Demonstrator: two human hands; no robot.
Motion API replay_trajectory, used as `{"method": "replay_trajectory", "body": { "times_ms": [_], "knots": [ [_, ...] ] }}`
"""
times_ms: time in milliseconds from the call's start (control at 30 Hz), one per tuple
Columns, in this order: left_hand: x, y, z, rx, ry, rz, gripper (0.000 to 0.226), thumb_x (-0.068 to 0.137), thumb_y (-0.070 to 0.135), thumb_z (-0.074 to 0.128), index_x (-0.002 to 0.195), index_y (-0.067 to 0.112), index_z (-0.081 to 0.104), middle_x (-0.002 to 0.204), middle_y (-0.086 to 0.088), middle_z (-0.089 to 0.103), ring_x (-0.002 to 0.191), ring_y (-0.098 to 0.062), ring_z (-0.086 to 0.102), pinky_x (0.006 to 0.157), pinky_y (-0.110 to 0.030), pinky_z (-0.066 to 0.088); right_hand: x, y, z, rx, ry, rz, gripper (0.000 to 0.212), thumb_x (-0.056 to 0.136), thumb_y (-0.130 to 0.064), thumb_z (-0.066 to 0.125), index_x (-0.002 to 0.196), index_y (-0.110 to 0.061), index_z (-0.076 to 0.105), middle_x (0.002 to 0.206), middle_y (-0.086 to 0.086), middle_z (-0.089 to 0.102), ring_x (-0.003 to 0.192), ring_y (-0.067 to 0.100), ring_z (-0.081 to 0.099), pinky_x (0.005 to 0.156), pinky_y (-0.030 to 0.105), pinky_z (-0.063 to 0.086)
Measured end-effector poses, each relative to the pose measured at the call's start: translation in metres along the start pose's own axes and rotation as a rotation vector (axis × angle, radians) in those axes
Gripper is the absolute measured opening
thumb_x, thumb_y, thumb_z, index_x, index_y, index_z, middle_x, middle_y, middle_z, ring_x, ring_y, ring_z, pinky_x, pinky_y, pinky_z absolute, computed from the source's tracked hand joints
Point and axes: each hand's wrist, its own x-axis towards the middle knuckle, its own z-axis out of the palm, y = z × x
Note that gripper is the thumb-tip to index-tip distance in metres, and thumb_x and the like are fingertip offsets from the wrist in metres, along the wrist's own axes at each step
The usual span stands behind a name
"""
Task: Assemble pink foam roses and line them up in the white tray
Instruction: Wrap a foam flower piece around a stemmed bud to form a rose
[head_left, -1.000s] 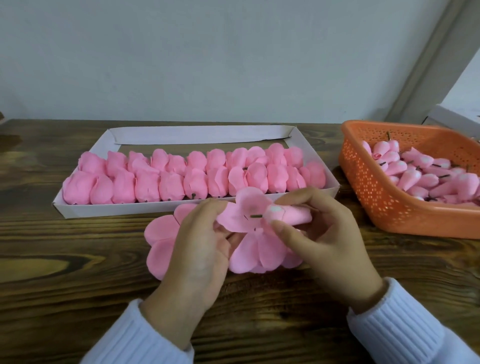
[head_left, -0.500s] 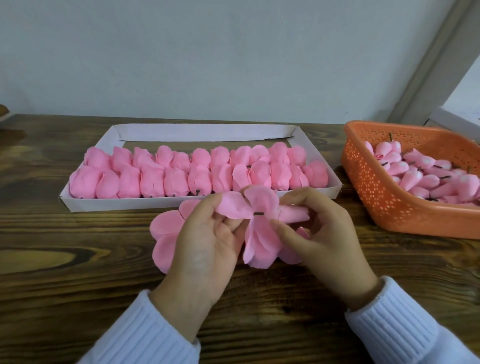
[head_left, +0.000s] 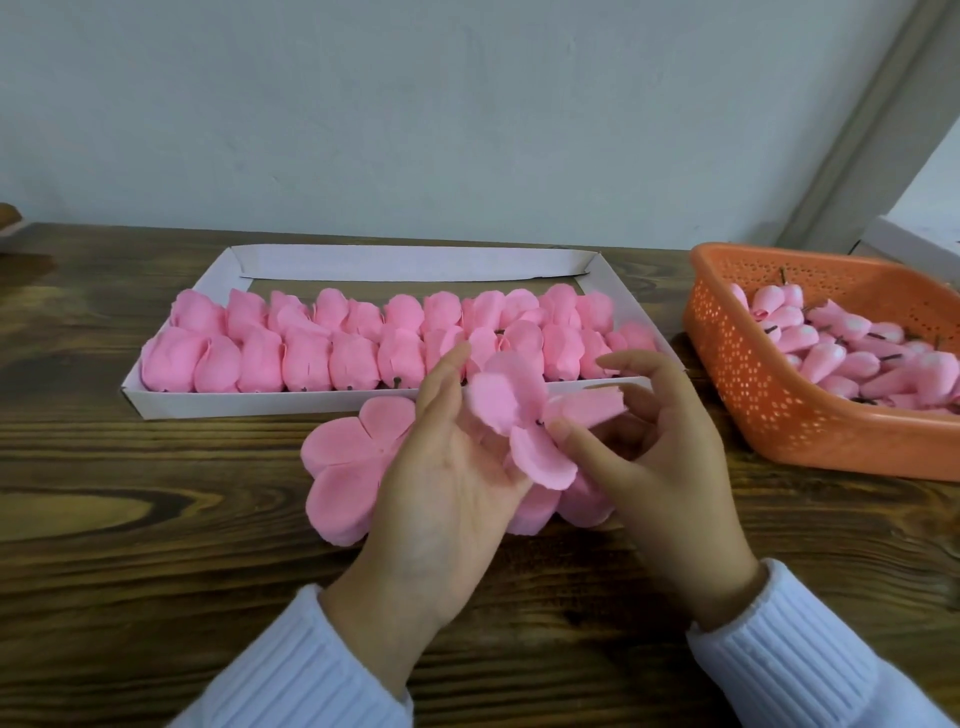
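Left grip (head_left: 447, 483) has opened behind the petals (head_left: 506, 397)

A plain handcraft workspace: wooden table (head_left: 156, 597) below, bare wall (head_left: 415, 104) above, basket (head_left: 769, 415) of foam buds (head_left: 831, 358) at right.

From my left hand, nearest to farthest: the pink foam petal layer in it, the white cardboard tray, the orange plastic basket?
1. Pink foam petal layer, touching the left hand.
2. White cardboard tray, just behind.
3. Orange plastic basket, far right.
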Motion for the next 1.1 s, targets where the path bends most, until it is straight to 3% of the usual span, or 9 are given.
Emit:
{"method": "replay_trajectory", "body": {
  "times_ms": [267, 400, 467, 567, 633, 767, 933, 1000, 1100],
  "knots": [
    [0.003, 0.001, -0.003, -0.006, -0.054, -0.094, 0.043, 0.104, 0.027, 0.035, 0.142, 0.007, 0.041, 0.132, -0.021, 0.057, 0.122, -0.035, 0.056, 0.107, -0.046, 0.038, -0.001, -0.002, 0.001, -0.235, -0.043, -0.235, 0.034, 0.075, -0.009, 0.079, 0.100, -0.021, 0.059, 0.091, -0.014, 0.064, 0.080, 0.006, 0.063, 0.064, 0.015, 0.051],
    [0.004, -0.002, -0.008, 0.092, -0.081, 0.035, 0.049, 0.092, 0.023, 0.053, 0.140, 0.022, 0.042, 0.131, -0.010, 0.061, 0.121, -0.027, 0.058, 0.104, -0.041, 0.044, -0.001, -0.001, 0.000, -0.228, -0.093, -0.216, 0.029, 0.075, -0.008, 0.078, 0.098, -0.018, 0.062, 0.092, -0.014, 0.066, 0.083, 0.003, 0.064, 0.068, 0.011, 0.049],
    [0.003, -0.003, -0.009, 0.281, -0.111, 0.167, 0.049, 0.083, 0.022, 0.057, 0.130, 0.034, 0.047, 0.128, 0.004, 0.063, 0.122, -0.021, 0.057, 0.096, -0.032, 0.050, 0.000, 0.000, 0.001, -0.164, -0.086, -0.152, 0.027, 0.074, -0.004, 0.078, 0.093, -0.017, 0.064, 0.085, -0.013, 0.068, 0.080, 0.002, 0.064, 0.068, 0.011, 0.047],
    [-0.005, -0.009, -0.009, 0.752, -0.336, 0.395, 0.061, 0.088, 0.025, 0.063, 0.138, 0.041, 0.032, 0.147, 0.018, 0.042, 0.141, -0.018, 0.034, 0.111, -0.037, 0.036, 0.000, -0.002, 0.003, 0.096, -0.107, -0.013, 0.024, 0.074, 0.012, 0.071, 0.089, -0.006, 0.063, 0.081, 0.004, 0.069, 0.071, 0.008, 0.065, 0.065, 0.022, 0.052],
    [-0.011, -0.013, -0.010, 1.071, -0.520, 0.463, 0.070, 0.091, 0.027, 0.054, 0.150, 0.030, 0.016, 0.159, 0.013, 0.020, 0.147, -0.013, 0.017, 0.118, -0.047, 0.022, -0.001, -0.005, 0.003, 0.278, -0.132, 0.120, 0.022, 0.077, 0.016, 0.065, 0.091, -0.001, 0.063, 0.078, 0.015, 0.068, 0.070, 0.016, 0.065, 0.060, 0.029, 0.051],
    [-0.016, -0.011, -0.003, 1.419, -0.630, 0.649, 0.069, 0.094, 0.032, 0.047, 0.151, 0.023, 0.009, 0.162, 0.004, 0.007, 0.149, -0.014, 0.006, 0.114, -0.062, 0.013, -0.001, -0.008, 0.001, 0.577, -0.233, 0.411, 0.021, 0.081, 0.002, 0.062, 0.082, -0.018, 0.069, 0.072, 0.003, 0.067, 0.066, 0.018, 0.062, 0.055, 0.027, 0.051],
    [-0.013, -0.012, 0.001, 1.375, -0.352, 0.955, 0.048, 0.095, 0.026, 0.046, 0.140, 0.016, 0.032, 0.146, -0.005, 0.039, 0.138, -0.018, 0.036, 0.110, -0.040, 0.032, 0.003, -0.008, 0.002, 0.922, -0.195, 0.586, 0.023, 0.074, -0.002, 0.059, 0.095, -0.001, 0.069, 0.080, 0.019, 0.056, 0.056, 0.020, 0.051, 0.057, 0.023, 0.045],
    [-0.010, -0.009, 0.001, 1.237, -0.143, 0.977, 0.042, 0.092, 0.022, 0.050, 0.133, 0.020, 0.040, 0.135, -0.003, 0.050, 0.128, -0.015, 0.046, 0.104, -0.026, 0.035, 0.003, -0.008, 0.003, 0.921, -0.252, 0.579, 0.027, 0.070, 0.000, 0.060, 0.095, 0.001, 0.071, 0.073, 0.015, 0.054, 0.047, 0.012, 0.040, 0.044, 0.016, 0.037],
    [-0.008, -0.001, 0.000, 1.002, -0.056, 0.849, 0.047, 0.087, 0.024, 0.057, 0.130, 0.024, 0.037, 0.124, 0.007, 0.059, 0.123, -0.015, 0.053, 0.101, -0.027, 0.040, 0.000, -0.008, 0.006, 0.892, -0.398, 0.556, 0.031, 0.075, 0.007, 0.060, 0.105, 0.006, 0.063, 0.077, 0.013, 0.068, 0.055, 0.014, 0.060, 0.045, 0.018, 0.051]
  ]
}}
